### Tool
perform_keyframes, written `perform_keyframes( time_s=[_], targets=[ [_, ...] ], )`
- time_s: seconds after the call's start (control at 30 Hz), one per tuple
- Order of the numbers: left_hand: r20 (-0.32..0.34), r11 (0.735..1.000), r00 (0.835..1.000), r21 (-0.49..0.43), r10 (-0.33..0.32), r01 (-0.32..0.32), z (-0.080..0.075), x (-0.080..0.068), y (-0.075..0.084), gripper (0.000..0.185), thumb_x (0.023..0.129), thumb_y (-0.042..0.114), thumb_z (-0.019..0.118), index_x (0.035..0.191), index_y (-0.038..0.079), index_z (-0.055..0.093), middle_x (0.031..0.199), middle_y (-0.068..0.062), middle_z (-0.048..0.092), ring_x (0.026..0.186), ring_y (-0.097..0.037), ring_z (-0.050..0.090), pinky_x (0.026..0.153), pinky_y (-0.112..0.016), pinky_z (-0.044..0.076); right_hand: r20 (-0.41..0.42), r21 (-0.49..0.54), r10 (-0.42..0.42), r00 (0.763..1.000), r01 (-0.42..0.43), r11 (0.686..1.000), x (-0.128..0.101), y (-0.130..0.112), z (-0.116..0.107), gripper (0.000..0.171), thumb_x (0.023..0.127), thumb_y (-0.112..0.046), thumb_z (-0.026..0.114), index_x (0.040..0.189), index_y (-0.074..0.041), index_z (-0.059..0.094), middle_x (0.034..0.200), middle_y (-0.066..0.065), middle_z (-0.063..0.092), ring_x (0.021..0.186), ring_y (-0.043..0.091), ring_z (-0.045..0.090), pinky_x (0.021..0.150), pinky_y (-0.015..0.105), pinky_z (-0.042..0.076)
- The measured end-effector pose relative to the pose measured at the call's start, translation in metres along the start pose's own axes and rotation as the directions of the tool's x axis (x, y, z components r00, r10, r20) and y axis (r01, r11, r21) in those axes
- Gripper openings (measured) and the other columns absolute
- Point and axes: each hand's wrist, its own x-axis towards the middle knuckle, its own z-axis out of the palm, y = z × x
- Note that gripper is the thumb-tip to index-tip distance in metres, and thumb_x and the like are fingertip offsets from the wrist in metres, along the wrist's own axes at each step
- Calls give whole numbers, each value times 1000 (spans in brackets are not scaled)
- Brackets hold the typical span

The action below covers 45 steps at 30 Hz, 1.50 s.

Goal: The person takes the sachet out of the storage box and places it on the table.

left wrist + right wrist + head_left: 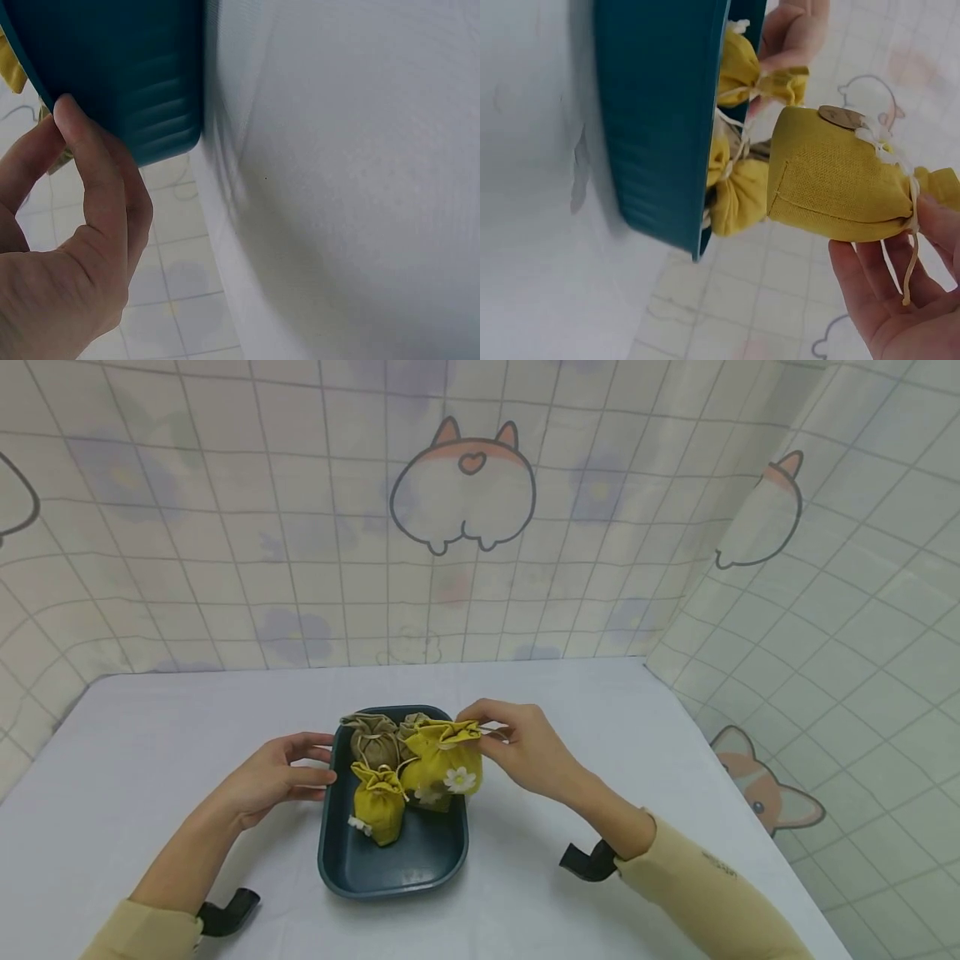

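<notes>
At the tray's right rim, I see the right hand (527,747) pinching the gathered neck of a yellow pouch (441,758), held up over that edge. On the opposite rim, the left hand (273,774) rests its loosely bent fingertips against the tray (397,867), not wrapped round it. I have tray floor showing at the near end, while the far end is crowded. Out past both rims, the white tablecloth (172,718) gives me width to either side, ending at a patterned curtain (360,602) behind. The held pouch is woven cloth, full and rounded, with a white flower (459,779), a brown oval tag (841,117) and a dangling drawstring (910,270). Inside the tray, I find another yellow pouch (380,814) near the left, with drab pouches (375,749) behind it. Whether the held one touches those beneath, I cannot tell.
</notes>
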Motion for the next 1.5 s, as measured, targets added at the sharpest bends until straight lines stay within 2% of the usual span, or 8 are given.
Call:
perform_keyframes(
  time_s=[0.2,0.57,1.0,1.23,1.5],
  targets=[
    [-5,1000,1000,-4,-4,4,-1,1,0,71,93,4,73,151,-8,36,136,-30,47,98,-25,67,84,-38,61,-72,-8,17,997,-18,1000,0,9,-17,19,95,7,68,110,-3,73,109,8,72,101,21,69,82,30,61],
    [-3,1000,1000,-1,0,0,-2,2,0,71,93,4,73,151,-8,35,136,-30,46,99,-26,68,84,-39,61,-152,-77,120,981,-133,988,-2,32,-44,15,96,2,69,110,-3,72,112,9,72,104,24,69,87,34,60],
    [-9,1000,1000,0,-5,5,-1,0,1,70,94,4,73,152,-8,35,136,-30,46,99,-26,68,85,-38,61,-174,-85,202,964,-219,972,-3,66,-64,14,99,-2,67,113,-2,70,112,11,73,99,24,70,89,41,60],
    [-4,1000,1000,-10,-2,2,-2,0,0,70,94,4,73,152,-8,35,137,-30,45,100,-27,68,85,-39,61,-192,-71,257,947,-275,959,-8,93,-72,17,101,-8,67,115,-1,70,115,14,72,107,29,69,90,46,59],
    [8,1000,1000,-22,0,0,-2,-1,0,70,94,3,72,152,-8,34,138,-31,45,100,-26,68,84,-39,61,-230,-64,314,921,-336,940,-11,117,-79,17,101,-8,66,116,0,70,118,15,72,111,31,68,89,43,60]
  ],
)
